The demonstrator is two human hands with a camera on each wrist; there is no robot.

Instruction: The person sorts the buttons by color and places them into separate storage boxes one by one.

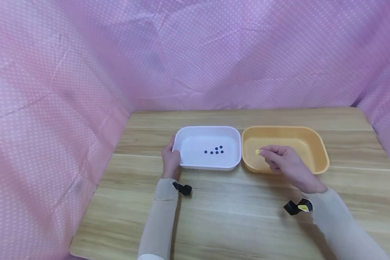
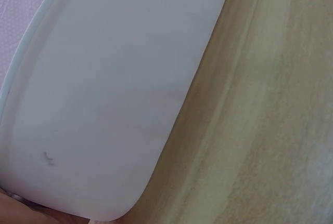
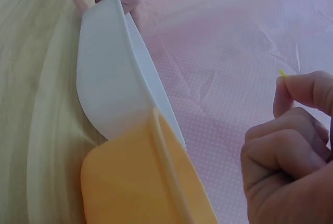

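Note:
My left hand (image 1: 170, 159) grips the left end of the white plastic tub (image 1: 208, 167), thumb at the rim. Several small dark discs (image 1: 216, 152) lie on that tub's floor, right of its middle. Over the yellow-orange tub (image 1: 318, 153), my right hand (image 1: 287, 164) pinches a small, thin yellow disc (image 1: 258, 152) between thumb and index finger. The disc's edge pokes out past the fingertips (image 3: 283, 91) in the right wrist view, with the other fingers curled in. The left wrist view shows mainly the white tub's outer side (image 2: 104, 89).
Both tubs stand end to end on a wood-grain table (image 1: 227, 216), their neighbouring rims close together. Pink dotted cloth (image 1: 214, 54) hangs behind the table and along its sides. A black wrist strap mount (image 1: 183, 189) sits on the left wrist, another (image 1: 292, 207) on the right.

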